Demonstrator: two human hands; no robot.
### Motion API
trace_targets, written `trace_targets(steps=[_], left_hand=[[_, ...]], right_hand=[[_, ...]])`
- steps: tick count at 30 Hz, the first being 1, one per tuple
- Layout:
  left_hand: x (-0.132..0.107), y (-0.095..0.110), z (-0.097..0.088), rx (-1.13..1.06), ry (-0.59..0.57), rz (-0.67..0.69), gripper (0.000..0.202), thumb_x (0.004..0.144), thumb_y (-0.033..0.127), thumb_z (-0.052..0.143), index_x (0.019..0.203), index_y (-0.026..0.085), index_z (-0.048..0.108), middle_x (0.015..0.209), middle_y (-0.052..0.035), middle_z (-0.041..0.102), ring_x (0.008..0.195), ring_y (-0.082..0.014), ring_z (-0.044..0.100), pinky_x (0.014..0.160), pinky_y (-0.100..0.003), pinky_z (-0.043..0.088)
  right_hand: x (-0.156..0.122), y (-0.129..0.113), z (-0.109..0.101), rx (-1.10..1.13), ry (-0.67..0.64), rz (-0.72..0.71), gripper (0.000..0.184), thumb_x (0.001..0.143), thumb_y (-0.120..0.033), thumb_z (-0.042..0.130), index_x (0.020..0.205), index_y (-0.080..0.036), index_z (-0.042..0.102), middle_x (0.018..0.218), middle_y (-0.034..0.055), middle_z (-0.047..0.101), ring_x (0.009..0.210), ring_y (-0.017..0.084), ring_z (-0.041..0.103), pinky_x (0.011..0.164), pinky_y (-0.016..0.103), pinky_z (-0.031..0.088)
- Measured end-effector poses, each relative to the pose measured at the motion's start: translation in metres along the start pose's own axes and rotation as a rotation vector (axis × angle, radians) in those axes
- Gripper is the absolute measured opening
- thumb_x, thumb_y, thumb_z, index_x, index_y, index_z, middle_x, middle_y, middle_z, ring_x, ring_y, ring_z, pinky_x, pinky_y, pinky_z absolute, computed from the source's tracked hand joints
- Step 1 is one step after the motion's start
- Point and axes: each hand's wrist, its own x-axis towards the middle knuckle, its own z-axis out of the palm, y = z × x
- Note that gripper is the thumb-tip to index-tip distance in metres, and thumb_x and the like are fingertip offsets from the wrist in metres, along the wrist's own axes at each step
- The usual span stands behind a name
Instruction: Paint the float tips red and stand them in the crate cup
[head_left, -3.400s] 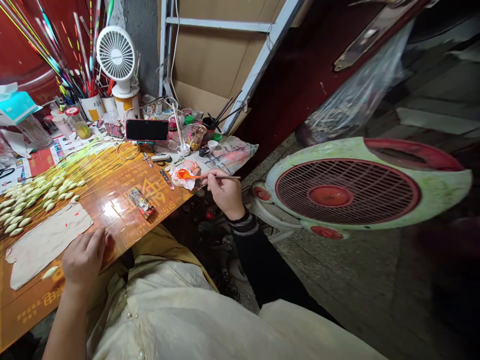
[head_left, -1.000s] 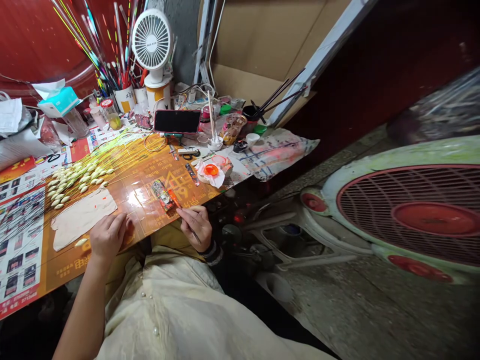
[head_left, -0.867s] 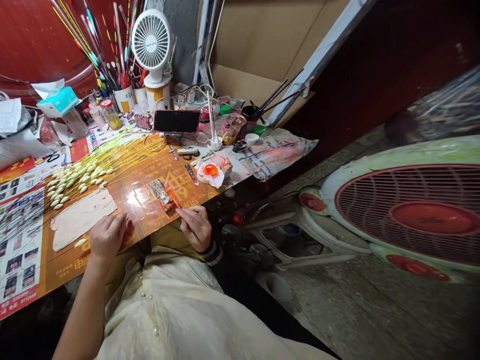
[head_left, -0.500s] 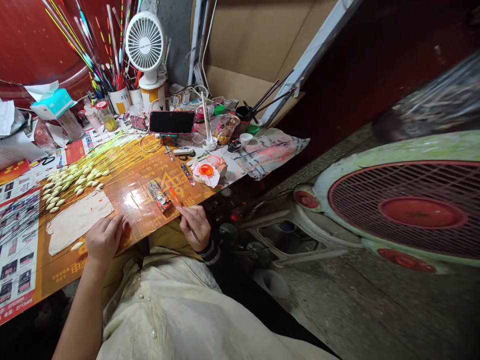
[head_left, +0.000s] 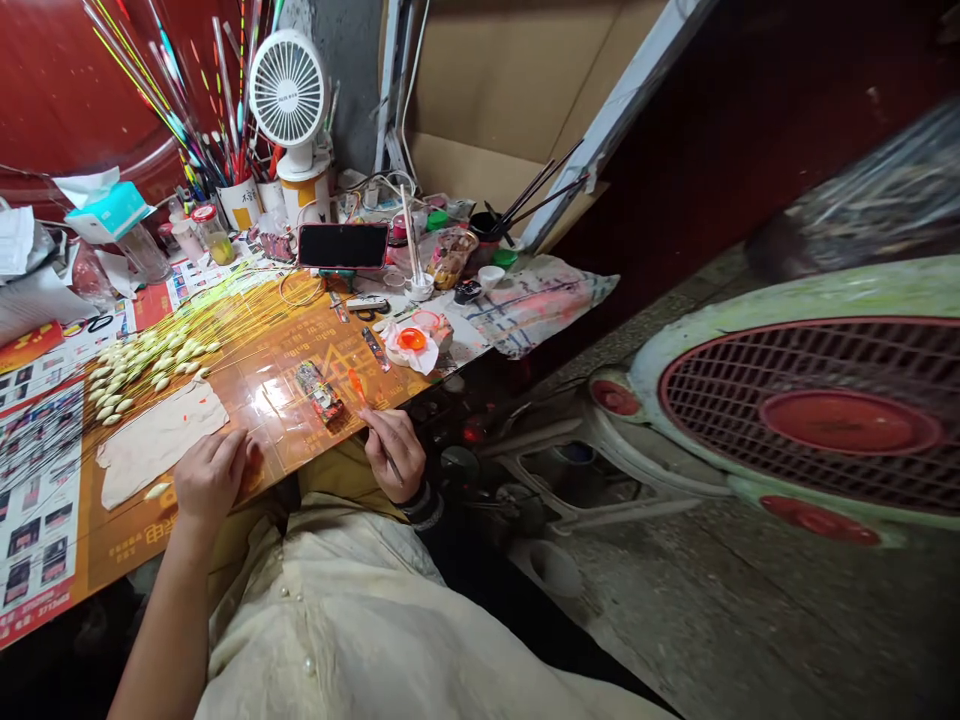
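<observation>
My right hand (head_left: 395, 452) is closed on a thin brush (head_left: 355, 384) whose orange-wet tip points up over the table, beside a small patterned block (head_left: 318, 390). My left hand (head_left: 210, 477) rests at the near table edge with its fingers curled. It seems to pinch the thin stem of a white float (head_left: 157, 491), which lies by a beige cloth (head_left: 156, 441). A dish of orange paint (head_left: 412, 340) sits on white paper further back. A bundle of white floats on yellow stems (head_left: 142, 362) lies at the left.
A phone (head_left: 343, 245), a small white fan (head_left: 287, 92), cups of rods (head_left: 240, 203), jars and a tissue box (head_left: 105, 206) crowd the back of the orange table (head_left: 247, 345). A large floor fan (head_left: 806, 400) lies on the floor at the right.
My right hand brought the brush back from the orange paint dish to the near table edge. Over the last second the brush tip shifted slightly right. My left hand stayed put.
</observation>
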Motion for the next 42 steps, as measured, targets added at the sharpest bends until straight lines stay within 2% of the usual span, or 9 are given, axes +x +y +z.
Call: trace_targets(steps=[5,11,20,27,37,42], left_hand=[[-0.005,0.000,0.002,-0.012,-0.042,-0.032,0.011,0.093,0.024,0.060,0.101,0.020,0.067,0.082,-0.0024,0.072,0.072,-0.0149,0.064,0.069,-0.026,0.046],[-0.011,-0.001,0.005,-0.021,-0.069,-0.065,0.013,0.093,0.026,0.060,0.103,0.021,0.067,0.084,-0.0028,0.073,0.074,-0.0153,0.065,0.070,-0.027,0.046],[-0.011,0.002,0.002,-0.067,-0.116,-0.102,0.016,0.095,0.028,0.055,0.104,0.023,0.068,0.084,-0.0042,0.073,0.076,-0.0167,0.066,0.071,-0.029,0.046],[-0.009,0.004,0.002,-0.057,-0.090,-0.111,0.015,0.094,0.029,0.056,0.102,0.024,0.068,0.081,-0.0030,0.072,0.073,-0.0162,0.064,0.068,-0.029,0.044],[-0.013,0.001,0.004,-0.056,-0.101,-0.108,0.014,0.094,0.029,0.058,0.103,0.023,0.068,0.082,-0.0029,0.072,0.075,-0.0161,0.064,0.070,-0.028,0.044],[-0.012,0.001,0.004,-0.065,-0.104,-0.110,0.015,0.094,0.028,0.058,0.104,0.023,0.068,0.084,-0.0035,0.073,0.077,-0.0165,0.066,0.072,-0.029,0.046]], right_hand=[[-0.003,-0.006,-0.005,0.030,-0.045,-0.087,0.047,0.089,-0.010,0.051,0.135,-0.023,0.056,0.105,0.0085,0.069,0.096,0.020,0.061,0.087,0.046,0.056],[-0.005,-0.013,0.001,0.070,-0.081,-0.141,0.049,0.089,-0.011,0.053,0.136,-0.025,0.055,0.103,0.0063,0.070,0.092,0.019,0.059,0.089,0.047,0.054],[-0.013,-0.019,0.011,0.028,-0.144,-0.095,0.053,0.091,-0.013,0.055,0.142,-0.027,0.051,0.107,0.0060,0.070,0.096,0.020,0.057,0.092,0.046,0.052],[-0.013,-0.021,0.012,-0.025,-0.175,-0.084,0.054,0.091,-0.013,0.055,0.144,-0.026,0.049,0.109,0.0069,0.070,0.093,0.020,0.056,0.091,0.045,0.050],[-0.012,-0.022,0.013,-0.007,-0.172,-0.099,0.055,0.090,-0.013,0.057,0.142,-0.029,0.050,0.109,0.0044,0.071,0.094,0.018,0.056,0.094,0.044,0.048],[-0.013,-0.022,0.013,-0.010,-0.171,-0.082,0.054,0.091,-0.013,0.055,0.143,-0.027,0.050,0.109,0.0066,0.071,0.094,0.020,0.057,0.092,0.045,0.050]])
